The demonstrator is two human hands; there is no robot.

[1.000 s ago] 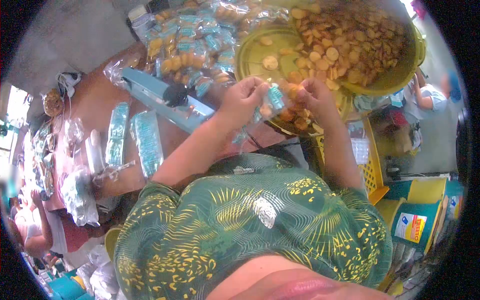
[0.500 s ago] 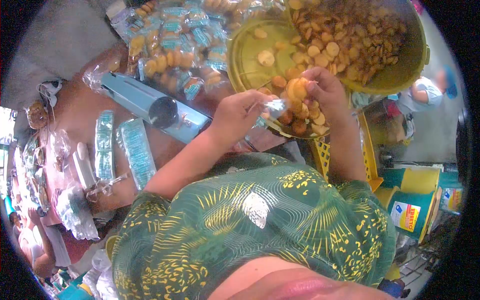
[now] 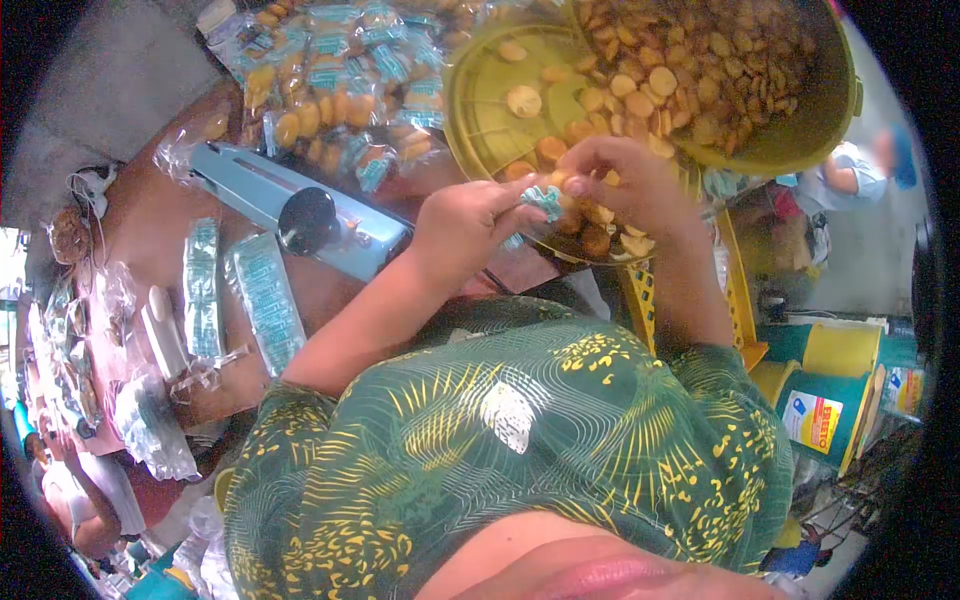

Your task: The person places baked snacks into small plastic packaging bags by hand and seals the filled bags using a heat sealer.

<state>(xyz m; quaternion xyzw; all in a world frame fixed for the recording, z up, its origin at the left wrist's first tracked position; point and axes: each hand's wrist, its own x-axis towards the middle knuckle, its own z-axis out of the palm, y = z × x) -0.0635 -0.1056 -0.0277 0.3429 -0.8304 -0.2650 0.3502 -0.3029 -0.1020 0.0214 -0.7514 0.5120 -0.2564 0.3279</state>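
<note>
Crumpled teal packet, left hand; golden biscuits near.

The small crumpled plastic packet is pale turquoise and white, while the loose round flat biscuits run from golden orange to pale cream. Olive yellow colours the big round plastic tub. The long metal-and-plastic device is light blue with a black round knob, on a reddish-brown tabletop. Turquoise print marks the filled clear plastic bags. The dark green cloth shirt carries yellow sprays and flecks, fine pale curving lines and a white leaf shape.
</note>
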